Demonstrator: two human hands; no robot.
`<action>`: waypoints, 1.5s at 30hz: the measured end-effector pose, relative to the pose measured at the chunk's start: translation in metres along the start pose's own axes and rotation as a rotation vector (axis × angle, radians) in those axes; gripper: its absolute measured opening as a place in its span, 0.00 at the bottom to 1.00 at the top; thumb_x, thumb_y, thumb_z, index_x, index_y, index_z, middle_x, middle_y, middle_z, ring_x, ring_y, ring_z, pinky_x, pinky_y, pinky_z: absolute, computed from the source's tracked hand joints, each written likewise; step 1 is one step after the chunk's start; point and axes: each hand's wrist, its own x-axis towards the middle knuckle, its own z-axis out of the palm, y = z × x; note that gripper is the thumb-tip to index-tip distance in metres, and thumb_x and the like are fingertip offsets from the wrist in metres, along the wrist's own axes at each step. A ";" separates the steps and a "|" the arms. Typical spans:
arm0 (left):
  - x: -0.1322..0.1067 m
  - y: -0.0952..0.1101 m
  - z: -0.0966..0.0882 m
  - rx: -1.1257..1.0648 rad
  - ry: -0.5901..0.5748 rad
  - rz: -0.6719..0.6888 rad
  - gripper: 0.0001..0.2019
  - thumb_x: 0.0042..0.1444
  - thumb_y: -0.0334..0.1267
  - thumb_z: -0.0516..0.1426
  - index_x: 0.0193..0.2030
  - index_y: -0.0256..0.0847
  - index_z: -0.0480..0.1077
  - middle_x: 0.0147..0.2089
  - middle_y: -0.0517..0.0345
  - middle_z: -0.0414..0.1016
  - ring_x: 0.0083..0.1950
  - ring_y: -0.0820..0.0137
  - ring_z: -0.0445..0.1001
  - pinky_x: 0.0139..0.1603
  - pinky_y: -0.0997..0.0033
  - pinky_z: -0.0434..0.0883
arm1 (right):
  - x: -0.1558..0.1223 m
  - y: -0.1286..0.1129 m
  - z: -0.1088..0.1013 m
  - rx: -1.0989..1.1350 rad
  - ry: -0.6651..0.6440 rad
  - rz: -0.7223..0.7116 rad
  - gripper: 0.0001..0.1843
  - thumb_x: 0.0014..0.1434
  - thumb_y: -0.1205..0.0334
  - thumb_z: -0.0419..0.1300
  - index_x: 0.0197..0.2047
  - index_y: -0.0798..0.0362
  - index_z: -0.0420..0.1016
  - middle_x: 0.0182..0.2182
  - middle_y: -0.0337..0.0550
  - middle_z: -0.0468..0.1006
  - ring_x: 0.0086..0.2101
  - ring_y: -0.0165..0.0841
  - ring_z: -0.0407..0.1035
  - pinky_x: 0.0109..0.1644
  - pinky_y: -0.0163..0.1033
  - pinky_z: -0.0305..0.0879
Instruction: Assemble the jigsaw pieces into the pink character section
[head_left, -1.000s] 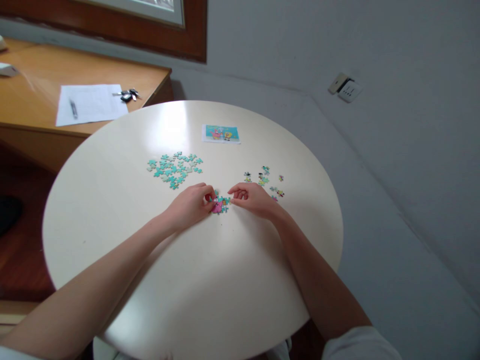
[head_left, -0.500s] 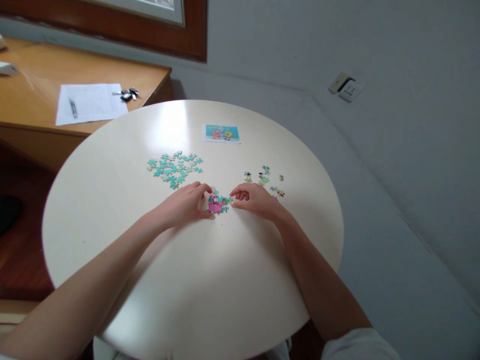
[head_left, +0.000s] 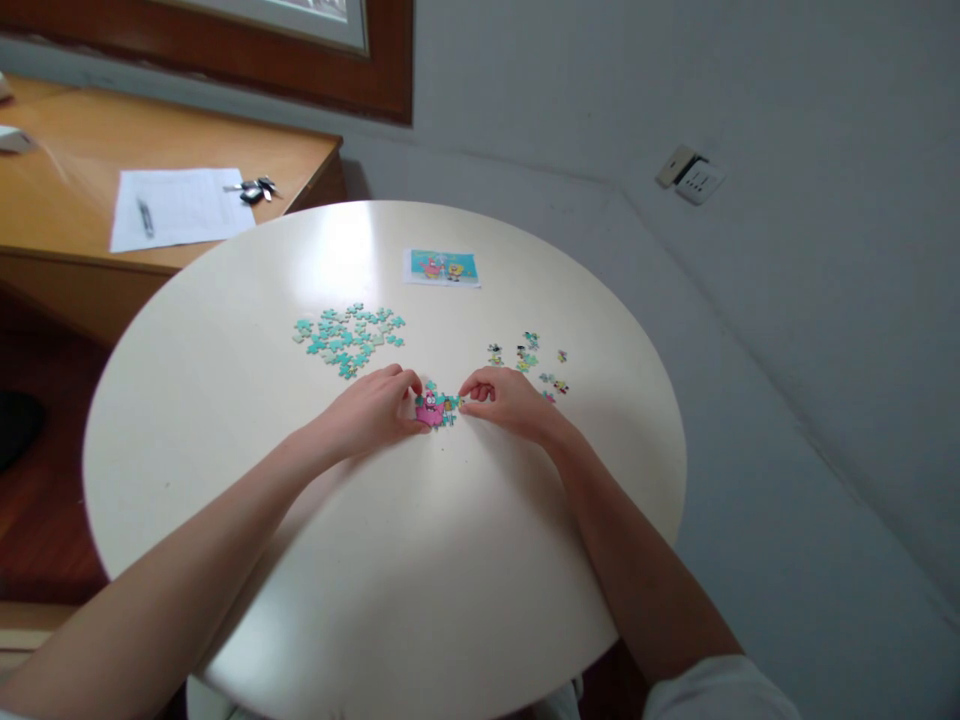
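Note:
A joined section of jigsaw puzzle [head_left: 431,411] with a pink cartoon figure lies flat on the white round table [head_left: 420,580]. My left hand [head_left: 375,405] curves around its left side, the index finger at the upper edge and the thumb against the lower edge. On the other side, my right hand [head_left: 506,400] pinches a small puzzle piece [head_left: 461,402] between thumb and index finger, right at the section's right edge. Whether that piece is locked into the section cannot be made out. The other right fingers are curled in.
Loose turquoise puzzle pieces [head_left: 349,338] spread at the left; several yellow and black pieces [head_left: 527,355] lie beyond my right hand. A reference picture [head_left: 444,268] sits farther back. On the wooden desk [head_left: 187,125] are paper [head_left: 187,215], a pen [head_left: 145,217] and keys [head_left: 255,189].
My right fingertips have shifted very slightly left, closer against the puzzle section. My left thumb presses a little nearer its lower edge. The loose pieces stay where they were.

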 end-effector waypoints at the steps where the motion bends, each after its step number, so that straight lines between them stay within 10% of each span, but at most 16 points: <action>1: 0.000 0.000 0.000 0.000 0.003 0.001 0.20 0.45 0.49 0.58 0.42 0.40 0.67 0.40 0.52 0.68 0.41 0.61 0.70 0.41 0.65 0.66 | 0.000 0.000 0.000 -0.003 0.000 0.000 0.04 0.46 0.69 0.62 0.30 0.57 0.75 0.23 0.36 0.70 0.26 0.25 0.64 0.32 0.31 0.60; 20: 0.000 0.005 0.000 0.034 0.032 -0.002 0.16 0.47 0.50 0.56 0.38 0.41 0.66 0.37 0.52 0.69 0.39 0.62 0.70 0.38 0.67 0.66 | -0.001 -0.002 0.000 0.056 0.002 0.003 0.05 0.46 0.69 0.62 0.30 0.57 0.74 0.23 0.37 0.71 0.26 0.25 0.65 0.33 0.31 0.60; 33: 0.003 0.000 0.003 0.049 -0.001 -0.019 0.18 0.48 0.48 0.54 0.43 0.40 0.67 0.41 0.51 0.70 0.41 0.60 0.71 0.41 0.65 0.67 | 0.007 0.043 -0.028 0.056 0.656 0.144 0.11 0.50 0.67 0.52 0.35 0.58 0.73 0.24 0.40 0.72 0.25 0.28 0.64 0.34 0.35 0.63; 45: -0.001 0.006 0.001 0.045 -0.026 -0.047 0.17 0.49 0.46 0.53 0.43 0.40 0.67 0.41 0.51 0.70 0.42 0.60 0.71 0.41 0.64 0.67 | 0.005 0.072 -0.042 -0.136 0.686 0.239 0.18 0.47 0.71 0.49 0.37 0.58 0.76 0.32 0.46 0.74 0.29 0.31 0.65 0.43 0.40 0.64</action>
